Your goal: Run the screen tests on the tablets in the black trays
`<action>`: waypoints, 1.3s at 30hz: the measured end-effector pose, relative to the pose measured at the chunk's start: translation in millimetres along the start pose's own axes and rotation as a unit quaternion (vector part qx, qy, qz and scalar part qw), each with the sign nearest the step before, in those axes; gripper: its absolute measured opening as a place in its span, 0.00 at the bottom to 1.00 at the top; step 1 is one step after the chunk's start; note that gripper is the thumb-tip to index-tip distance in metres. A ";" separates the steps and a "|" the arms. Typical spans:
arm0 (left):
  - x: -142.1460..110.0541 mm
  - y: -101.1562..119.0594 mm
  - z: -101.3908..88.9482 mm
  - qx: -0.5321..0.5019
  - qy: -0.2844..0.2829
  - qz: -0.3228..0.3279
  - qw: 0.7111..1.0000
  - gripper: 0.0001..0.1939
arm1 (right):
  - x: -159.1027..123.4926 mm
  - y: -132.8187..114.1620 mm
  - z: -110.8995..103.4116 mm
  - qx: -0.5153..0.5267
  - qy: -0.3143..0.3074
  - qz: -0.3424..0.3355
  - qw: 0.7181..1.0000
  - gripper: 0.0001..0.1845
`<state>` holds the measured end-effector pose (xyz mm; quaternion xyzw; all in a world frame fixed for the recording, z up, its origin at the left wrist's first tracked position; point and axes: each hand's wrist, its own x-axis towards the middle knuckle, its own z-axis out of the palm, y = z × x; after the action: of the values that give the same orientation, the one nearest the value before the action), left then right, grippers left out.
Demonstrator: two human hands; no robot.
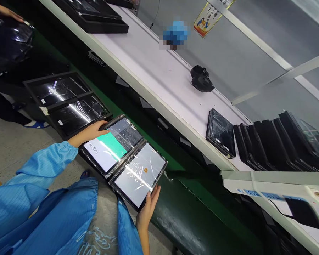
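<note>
A black tray point(93, 163) carries two tablets wrapped in clear film, both with lit screens. The nearer-left tablet point(112, 144) shows white, green and dark areas. On the right-hand tablet point(140, 174), the screen is pale with a small orange mark. My left hand point(94, 130) grips the tray's left end, its thumb lying over the edge beside the green area. At the opposite end, my right hand point(148, 209) holds the lower right edge, fingers along the side and partly hidden underneath. Touching or close to the tray's left end is another black tray point(59, 128) with two dark-screened tablets.
A green conveyor belt point(191, 216) runs diagonally under the white shelf point(159, 88). On the shelf are a black device point(201, 78), a stack of tablets point(221, 132), several upright black trays point(266, 141) and a black box point(106, 26). Another person's hand point(9, 13) is at upper left.
</note>
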<state>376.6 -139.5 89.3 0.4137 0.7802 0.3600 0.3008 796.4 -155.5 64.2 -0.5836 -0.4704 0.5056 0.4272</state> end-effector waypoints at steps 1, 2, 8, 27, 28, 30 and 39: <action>-0.2 -0.9 -1.0 -0.001 -0.004 0.000 1.000 0.46 | -0.1 -0.5 0.6 0.002 0.001 0.001 1.000 0.42; -0.5 -2.3 -2.2 -0.004 -0.008 0.000 1.000 0.47 | -0.4 -1.2 1.2 0.006 0.002 0.003 1.000 0.42; -4.2 -14.9 -7.7 -0.013 -0.054 0.019 0.998 0.53 | -2.1 -3.6 2.5 0.020 0.008 0.000 1.000 0.41; 8.2 -0.4 -1.1 -0.036 0.011 -0.023 0.999 0.39 | -2.5 -5.4 4.9 0.005 0.015 -0.015 1.000 0.40; 10.7 3.2 0.8 -0.023 0.021 -0.029 0.999 0.38 | -2.3 -5.5 4.9 0.003 0.014 -0.017 1.000 0.40; 14.4 9.5 4.2 0.013 0.037 -0.039 0.998 0.38 | -2.2 -5.7 4.8 0.005 0.014 -0.018 1.000 0.40; -1.0 5.0 -0.5 0.011 -0.002 -0.011 1.000 0.42 | -0.6 2.4 3.9 0.011 0.017 -0.017 1.000 0.40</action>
<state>378.8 -138.6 93.7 0.4089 0.7880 0.3471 0.3023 792.8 -156.5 61.5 -0.5795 -0.4668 0.4936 0.4501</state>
